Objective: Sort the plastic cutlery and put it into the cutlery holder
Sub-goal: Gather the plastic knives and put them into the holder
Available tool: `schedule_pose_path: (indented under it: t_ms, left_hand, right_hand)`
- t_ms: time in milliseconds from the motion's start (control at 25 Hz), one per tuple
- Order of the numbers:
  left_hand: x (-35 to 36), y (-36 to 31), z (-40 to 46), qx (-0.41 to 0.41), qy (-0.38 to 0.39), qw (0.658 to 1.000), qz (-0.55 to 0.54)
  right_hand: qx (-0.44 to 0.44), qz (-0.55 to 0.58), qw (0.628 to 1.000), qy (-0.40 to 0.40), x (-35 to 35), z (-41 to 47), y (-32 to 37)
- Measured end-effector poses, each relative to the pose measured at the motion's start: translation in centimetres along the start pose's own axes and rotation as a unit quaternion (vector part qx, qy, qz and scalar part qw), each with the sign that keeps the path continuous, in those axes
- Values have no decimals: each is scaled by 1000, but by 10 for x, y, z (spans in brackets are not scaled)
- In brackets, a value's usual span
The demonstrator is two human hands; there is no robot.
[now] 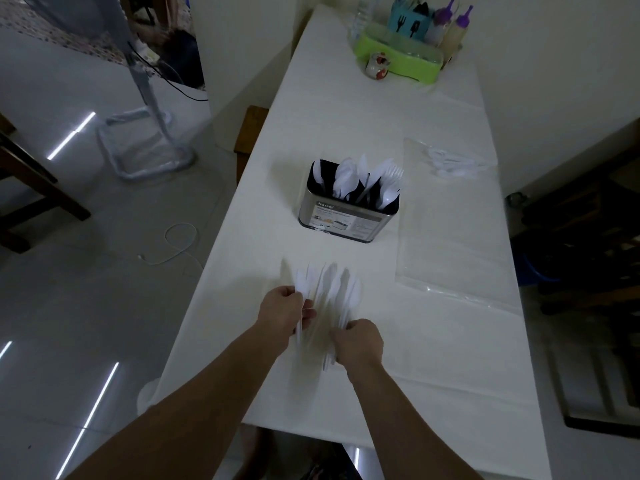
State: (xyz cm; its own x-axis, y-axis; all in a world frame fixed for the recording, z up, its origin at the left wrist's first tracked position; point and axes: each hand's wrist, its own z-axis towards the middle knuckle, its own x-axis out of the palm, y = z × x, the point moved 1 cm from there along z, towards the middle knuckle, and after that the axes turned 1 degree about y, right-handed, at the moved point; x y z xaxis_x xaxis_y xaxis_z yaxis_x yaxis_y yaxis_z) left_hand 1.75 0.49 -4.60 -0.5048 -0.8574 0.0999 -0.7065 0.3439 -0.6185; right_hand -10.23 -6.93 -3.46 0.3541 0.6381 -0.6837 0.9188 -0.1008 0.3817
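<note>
Left hand (285,308) closed on white plastic cutlery (327,289) fanned on the table (433,358), right hand (360,342) gripping handles of the same blurred pile, cutlery holder (348,216) beyond, partly filled, plastic bag (450,244) beside.

Just one view here — a wide-angle head cam looking forward and steeply down along the white table (346,116), lengthwise. The cutlery holder (348,211) sits about mid-frame; nearer than it, both forearms reach in from the bottom edge, so that end is close up. Beyond the holder the table runs off toward the top — edges bend from the lens.
</note>
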Motion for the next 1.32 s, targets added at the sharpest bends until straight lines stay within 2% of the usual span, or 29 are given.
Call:
schedule_pose_path:
  t_ms: [120, 360, 480, 560, 720, 800, 880, 960, 1320]
  left_hand:
    - [5, 1, -1, 1, 9, 1000, -1]
    - [11, 0, -3, 16, 14, 998, 52]
    - [12, -4, -5, 17, 19, 999, 27]
    - [12, -3, -4, 21, 28, 999, 17]
    - [6, -1, 0, 56, 15, 995, 80]
    - [-1, -4, 2, 51, -6, 996, 68]
    - [-9, -6, 6, 42, -12, 999, 22]
    - [-15, -8, 9, 29, -10, 999, -8]
    - [-24, -5, 14, 13, -9, 1000, -22]
  right_hand:
    - [-18, 1, 1000, 0, -3, -4, -1]
    - [-149, 26, 988, 18, 13, -17, 17]
    - [-165, 31, 986, 22, 19, -18, 20]
    - [-182, 0, 983, -1, 21, -17, 19]
    - [-260, -71, 963, -5, 25, -25, 23]
    - [-240, -57, 969, -25, 24, -25, 18]
    - [-159, -59, 983, -76, 20, -16, 8]
    - [-85, -75, 990, -87, 21, -10, -3]
    - [-31, -74, 996, -48, 17, -2, 1]
